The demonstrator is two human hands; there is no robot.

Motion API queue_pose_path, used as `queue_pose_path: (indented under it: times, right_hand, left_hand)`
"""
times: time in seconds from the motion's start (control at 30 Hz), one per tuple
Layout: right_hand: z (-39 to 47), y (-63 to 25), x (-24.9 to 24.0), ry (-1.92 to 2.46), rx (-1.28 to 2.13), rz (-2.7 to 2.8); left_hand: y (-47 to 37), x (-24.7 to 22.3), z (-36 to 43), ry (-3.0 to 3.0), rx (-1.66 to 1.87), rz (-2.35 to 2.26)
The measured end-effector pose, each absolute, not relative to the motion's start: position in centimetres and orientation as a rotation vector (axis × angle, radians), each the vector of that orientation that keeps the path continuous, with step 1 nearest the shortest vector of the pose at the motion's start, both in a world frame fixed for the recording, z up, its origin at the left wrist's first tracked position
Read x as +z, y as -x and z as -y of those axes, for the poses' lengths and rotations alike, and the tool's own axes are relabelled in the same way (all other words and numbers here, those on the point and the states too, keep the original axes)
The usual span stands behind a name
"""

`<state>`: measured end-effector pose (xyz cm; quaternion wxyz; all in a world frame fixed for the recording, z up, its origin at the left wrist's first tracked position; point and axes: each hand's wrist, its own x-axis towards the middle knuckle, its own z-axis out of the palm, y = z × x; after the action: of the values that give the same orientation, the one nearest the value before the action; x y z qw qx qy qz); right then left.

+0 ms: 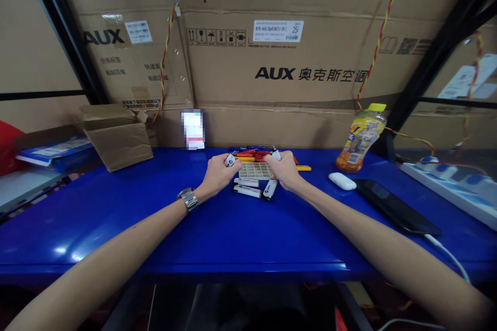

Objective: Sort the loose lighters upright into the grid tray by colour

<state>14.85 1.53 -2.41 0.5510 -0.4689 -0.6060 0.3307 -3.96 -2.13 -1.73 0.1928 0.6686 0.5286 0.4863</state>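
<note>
My left hand (221,171) is closed round a short white cylinder (230,159) with a dark mark, which looks like a battery. My right hand (286,169) grips a similar white cylinder (276,154), its upper end showing above the fingers. Between both hands lies a pale grid tray (254,170) divided into small square compartments. Three more white cylinders with dark ends rest in front of it: an upper left one (247,182), a lower left one (247,191) and a slanted right one (269,189). Red and yellow pens (246,159) lie behind the tray.
On the blue table (233,238) stand an open cardboard box (118,139) at left and a yellow-capped bottle (361,139) at right. Near the bottle are a white earphone case (342,181) and a black phone (396,207) with a cable. A lit screen (193,129) leans against large cartons (310,103).
</note>
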Motion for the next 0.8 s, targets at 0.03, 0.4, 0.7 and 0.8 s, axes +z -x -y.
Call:
queue_pose_path:
  times: [0.03,0.4,0.7,0.8]
  right_hand:
    - [-1.5,-14.8,-2.4,1.110,0.787,1.433]
    - [-1.5,-15.2,-1.9,1.003,0.968,1.448]
    - [-2.7,-15.3,-2.6,0.826,1.140,1.459]
    - [-2.7,-15.3,-3.0,0.840,1.089,1.516]
  left_hand:
    - [4.0,-1.6,2.2,-1.880,1.356,-1.493]
    - [4.6,-2.2,-0.4,-1.861,1.347,-1.381]
    - [4.7,-1.6,-2.0,-2.266,1.350,-1.407]
    - [4.1,-1.5,-2.3,-2.269,1.288,-1.450]
